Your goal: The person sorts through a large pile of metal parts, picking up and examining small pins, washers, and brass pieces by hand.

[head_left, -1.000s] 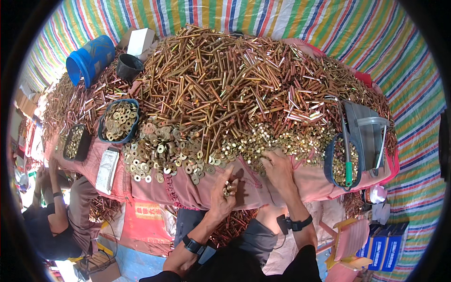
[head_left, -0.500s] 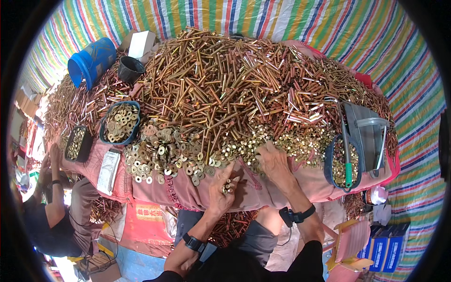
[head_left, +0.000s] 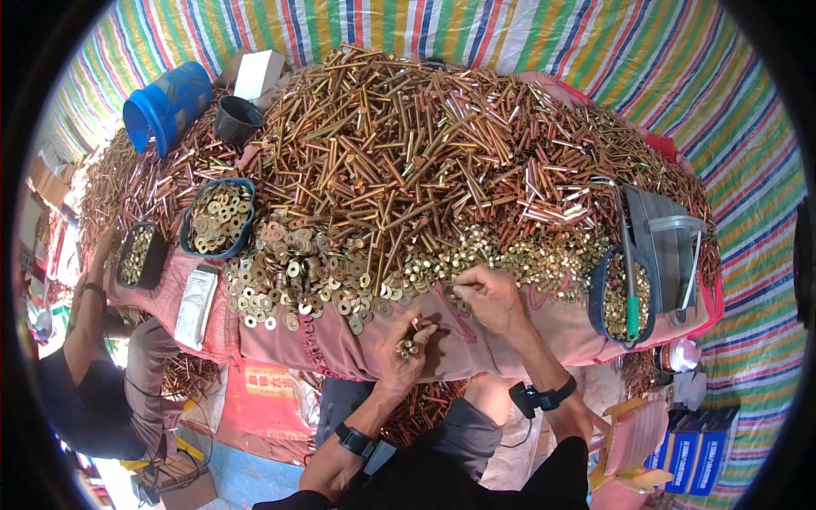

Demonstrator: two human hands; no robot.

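My left hand (head_left: 401,353) is curled around several brass-coloured bolts (head_left: 412,342), whose ends show between thumb and fingers. My right hand (head_left: 493,299) hovers at the near edge of a heap of small shiny nuts (head_left: 544,259), thumb and fingertips pinched together; whatever they hold is too small to make out. Left of the nuts, a spread of flat round washers (head_left: 293,272) lies on the pink cloth (head_left: 340,348). Behind both rises a big mound of long brass-coloured bolts (head_left: 399,144).
A blue basin (head_left: 248,229) holds washers; a dark tray (head_left: 155,268) holds nuts. Right stands a nut-filled tub (head_left: 599,314) with a green-handled tool (head_left: 631,314), beside a grey scoop (head_left: 642,221). A blue bucket (head_left: 183,98) lies far left. A co-worker's arm (head_left: 85,323) reaches in at left.
My right hand has drawn slightly left and nearer, out of the nuts, its fingers now pinched. My left hand stays nearly in place around the bolts, its fingers shifted a little.
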